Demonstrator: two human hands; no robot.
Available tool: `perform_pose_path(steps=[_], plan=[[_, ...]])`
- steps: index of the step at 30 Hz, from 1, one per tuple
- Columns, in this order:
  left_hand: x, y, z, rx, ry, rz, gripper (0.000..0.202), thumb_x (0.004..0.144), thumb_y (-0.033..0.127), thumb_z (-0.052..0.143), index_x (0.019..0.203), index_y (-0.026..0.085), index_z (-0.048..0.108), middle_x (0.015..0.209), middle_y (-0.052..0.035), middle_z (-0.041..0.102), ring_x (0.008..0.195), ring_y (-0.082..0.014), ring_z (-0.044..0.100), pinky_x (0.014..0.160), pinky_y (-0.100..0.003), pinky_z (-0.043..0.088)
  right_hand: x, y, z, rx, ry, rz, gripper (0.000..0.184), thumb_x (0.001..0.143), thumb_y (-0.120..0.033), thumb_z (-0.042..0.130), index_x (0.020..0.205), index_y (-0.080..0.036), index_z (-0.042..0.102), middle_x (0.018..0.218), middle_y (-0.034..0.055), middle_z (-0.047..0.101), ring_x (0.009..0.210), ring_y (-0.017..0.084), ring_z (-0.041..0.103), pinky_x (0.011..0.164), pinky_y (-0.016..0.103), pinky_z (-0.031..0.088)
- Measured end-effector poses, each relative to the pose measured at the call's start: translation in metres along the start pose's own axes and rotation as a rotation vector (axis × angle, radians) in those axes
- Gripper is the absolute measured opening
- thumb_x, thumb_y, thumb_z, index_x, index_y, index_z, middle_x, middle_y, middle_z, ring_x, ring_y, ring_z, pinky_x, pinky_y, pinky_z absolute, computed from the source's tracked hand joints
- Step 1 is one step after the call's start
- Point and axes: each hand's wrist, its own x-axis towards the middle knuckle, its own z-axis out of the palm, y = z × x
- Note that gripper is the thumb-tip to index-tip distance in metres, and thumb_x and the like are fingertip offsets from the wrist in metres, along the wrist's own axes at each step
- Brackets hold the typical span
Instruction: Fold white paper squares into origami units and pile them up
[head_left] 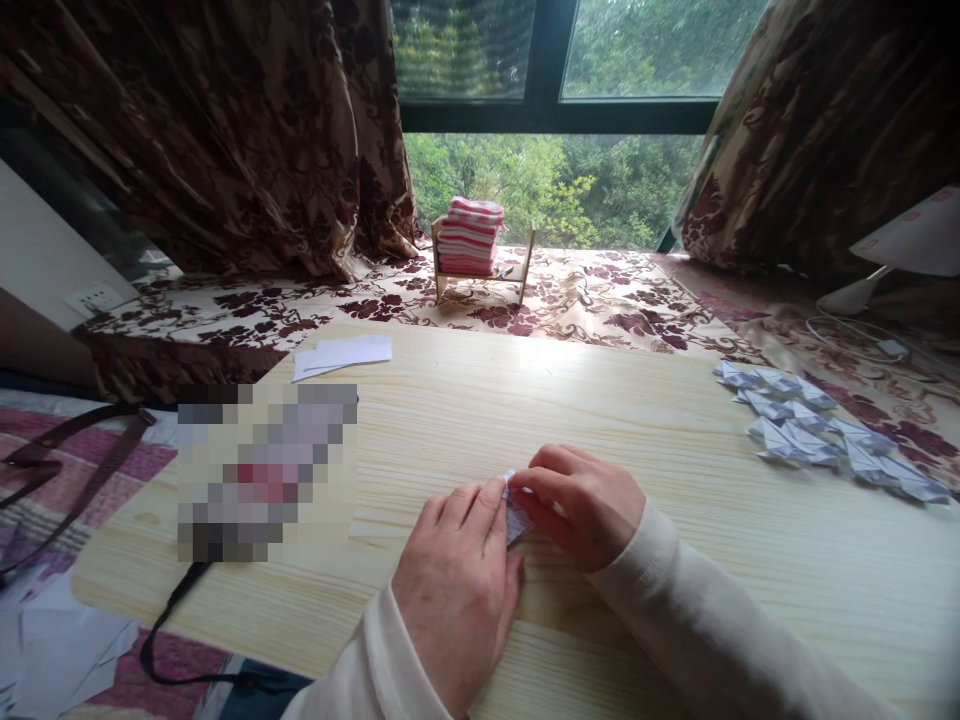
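Head view: a pale wooden table (547,400) spreads out before me.
Small paper (517,522): on the table's near part, between the person's hands.
Left hand (459,575): laid over the paper's left side; I cannot tell whether it grips.
Right hand (589,500): fingers bent onto the paper's top; pinch or press, I cannot tell.
Folded papers (806,420): clustered along the table's far right edge.
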Motion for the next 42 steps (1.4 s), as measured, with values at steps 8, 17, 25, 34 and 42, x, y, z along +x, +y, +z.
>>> perform_pose_path(steps=[8,17,25,34,42], plan=[[0.003,-0.002,-0.003,0.034,-0.028,0.044,0.036,0.085,0.02,0.045,0.115,0.005,0.058,0.118,-0.0123,0.061,0.098,-0.0265,0.054,0.082,-0.042,0.045,-0.002,0.004,-0.002,-0.013,-0.022,-0.043,0.02,0.086,-0.021,0.047,0.086,-0.023,0.067,0.077,0.0036,0.06,0.069,0.013,0.054,0.058,0.023,0.039],[0.002,-0.002,-0.001,0.037,-0.009,0.054,0.034,0.085,0.02,0.046,0.113,0.007,0.059,0.118,-0.011,0.061,0.099,-0.0252,0.053,0.084,-0.044,0.044,-0.006,0.002,-0.001,-0.075,0.007,-0.096,0.019,0.076,-0.016,0.051,0.085,-0.021,0.067,0.073,0.0044,0.057,0.065,0.015,0.048,0.055,0.025,0.036],[0.004,0.0,-0.004,0.054,-0.07,0.042,0.032,0.084,0.019,0.047,0.111,0.008,0.061,0.119,-0.0084,0.062,0.099,-0.0258,0.054,0.084,-0.045,0.045,-0.006,0.002,-0.005,0.071,-0.046,-0.061,0.023,0.077,-0.014,0.049,0.088,-0.022,0.067,0.075,0.0045,0.058,0.068,0.015,0.051,0.058,0.024,0.04],[0.002,0.002,0.0,0.101,-0.05,0.046,0.034,0.084,0.018,0.047,0.112,0.005,0.06,0.117,-0.0116,0.062,0.099,-0.0269,0.054,0.089,-0.048,0.044,-0.012,-0.002,-0.013,0.074,-0.131,-0.069,0.024,0.076,-0.01,0.049,0.091,-0.02,0.065,0.079,0.0058,0.059,0.072,0.016,0.052,0.061,0.025,0.042],[0.0,0.012,0.004,0.102,-0.061,-0.029,0.039,0.081,0.02,0.049,0.114,0.002,0.059,0.119,-0.0147,0.061,0.1,-0.0285,0.056,0.086,-0.042,0.049,-0.016,0.0,-0.009,0.036,-0.056,-0.034,0.027,0.077,-0.009,0.045,0.09,-0.022,0.066,0.075,0.0047,0.057,0.067,0.015,0.051,0.057,0.024,0.038]])
